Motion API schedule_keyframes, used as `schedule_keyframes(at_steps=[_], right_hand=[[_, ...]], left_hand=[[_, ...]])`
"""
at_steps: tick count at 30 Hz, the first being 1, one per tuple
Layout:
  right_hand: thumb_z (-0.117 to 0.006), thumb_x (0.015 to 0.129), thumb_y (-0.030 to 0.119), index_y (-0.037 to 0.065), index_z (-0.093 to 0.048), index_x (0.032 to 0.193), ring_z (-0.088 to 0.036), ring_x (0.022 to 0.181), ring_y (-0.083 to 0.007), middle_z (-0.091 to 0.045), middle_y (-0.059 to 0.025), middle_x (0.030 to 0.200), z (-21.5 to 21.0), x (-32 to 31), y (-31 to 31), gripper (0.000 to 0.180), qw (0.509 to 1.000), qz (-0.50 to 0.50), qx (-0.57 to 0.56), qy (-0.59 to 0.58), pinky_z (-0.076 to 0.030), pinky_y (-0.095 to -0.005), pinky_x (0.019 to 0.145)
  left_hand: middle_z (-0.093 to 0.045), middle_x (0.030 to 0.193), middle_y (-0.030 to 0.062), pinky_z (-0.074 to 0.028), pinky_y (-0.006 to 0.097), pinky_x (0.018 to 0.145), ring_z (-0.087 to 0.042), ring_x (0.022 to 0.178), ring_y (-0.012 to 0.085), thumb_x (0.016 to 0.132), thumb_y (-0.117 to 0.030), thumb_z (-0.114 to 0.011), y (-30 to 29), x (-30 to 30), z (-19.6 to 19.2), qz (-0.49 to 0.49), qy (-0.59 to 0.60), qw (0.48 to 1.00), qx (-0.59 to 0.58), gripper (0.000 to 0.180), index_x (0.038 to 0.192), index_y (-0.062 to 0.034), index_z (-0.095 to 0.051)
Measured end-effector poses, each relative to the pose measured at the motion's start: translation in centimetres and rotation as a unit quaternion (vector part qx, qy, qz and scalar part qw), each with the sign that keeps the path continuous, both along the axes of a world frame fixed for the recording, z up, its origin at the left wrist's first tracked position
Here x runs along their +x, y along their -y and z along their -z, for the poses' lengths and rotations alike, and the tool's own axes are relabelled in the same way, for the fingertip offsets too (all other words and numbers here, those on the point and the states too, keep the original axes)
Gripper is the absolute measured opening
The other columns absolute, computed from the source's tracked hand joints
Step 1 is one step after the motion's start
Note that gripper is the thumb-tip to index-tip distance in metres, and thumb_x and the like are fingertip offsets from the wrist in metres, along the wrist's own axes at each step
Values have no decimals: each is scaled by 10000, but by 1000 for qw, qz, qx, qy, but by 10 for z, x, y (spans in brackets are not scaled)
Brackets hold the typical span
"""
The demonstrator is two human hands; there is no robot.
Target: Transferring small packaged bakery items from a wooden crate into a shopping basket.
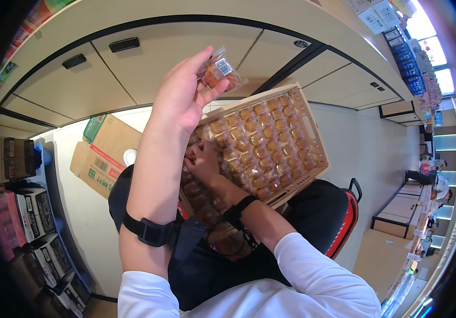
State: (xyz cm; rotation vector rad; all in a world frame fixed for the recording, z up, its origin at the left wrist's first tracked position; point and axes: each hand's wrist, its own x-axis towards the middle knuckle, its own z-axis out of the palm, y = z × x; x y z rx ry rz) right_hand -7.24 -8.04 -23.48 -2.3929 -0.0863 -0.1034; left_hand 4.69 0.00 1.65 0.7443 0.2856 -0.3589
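Observation:
Raised above the far side of the crate, my left hand pinches a clear-wrapped round golden pastry between thumb and fingers. A white barcode label shows on its wrapper. Below it stands a light wooden crate filled with rows of similar wrapped pastries. My right hand reaches into the crate's left part, its fingers curled down among the packs. What lies under those fingertips is hidden. Darker-looking packs fill the near left part of the crate, partly behind my right forearm.
A flattened cardboard box lies on the floor to the left, with a small white round thing on it. Beige cabinets run along the far side. Shelves with boxed goods stand at left. A red-edged seat is beneath me.

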Motion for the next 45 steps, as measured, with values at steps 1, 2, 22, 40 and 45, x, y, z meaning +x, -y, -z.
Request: schedule_keyframes(at_steps=[1, 2, 22, 40, 45], right_hand=[[-706, 690, 175, 78, -551, 852, -490, 919, -348, -458, -146, 984, -2, 1, 1, 244, 1000, -23, 0, -5, -428, -446, 769], [-706, 690, 175, 78, -551, 852, -490, 919, -348, -458, -146, 984, -3, 2, 2, 244, 1000, -24, 0, -5, -428, -446, 769], [-538, 861, 180, 73, -642, 1052, -572, 1013, -300, -493, -146, 1178, -51, 47, -33, 242, 929, -29, -236, -283, -490, -394, 832], [-530, 874, 281, 55, -537, 1040, -559, 975, -357, -480, -179, 1109, -53, 14, -7, 281, 974, -17, -106, -201, -507, -429, 739], [-520, 905, 332, 44, -502, 1084, -593, 878, -258, -519, -140, 997, -56, 31, 41, 340, 996, 39, 51, 69, -514, -365, 713]], left_hand=[[-562, 923, 87, -584, 250, 639, -587, 811, 159, 858, -209, -637, 0, 0, 0, 0, 3, 1000, -5, 258, 1002, -3, -576], [-562, 923, 87, -584, 250, 639, -587, 811, 159, 858, -209, -637, 0, 0, 0, -1, 3, 1000, -5, 258, 1002, -3, -576], [-575, 897, 52, -566, 282, 650, -572, 787, 131, 870, -218, -623, 3, -2, -2, 7, -18, 999, 31, 212, 945, -28, -567], [-585, 884, 24, -523, 238, 633, -566, 741, 115, 859, -234, -636, 2, -8, -2, 36, -10, 998, 41, 236, 994, -58, -557], [-583, 890, 26, -495, 227, 661, -561, 740, 116, 853, -250, -642, 14, -8, -1, 54, 24, 995, 75, 272, 1014, -51, -551]])
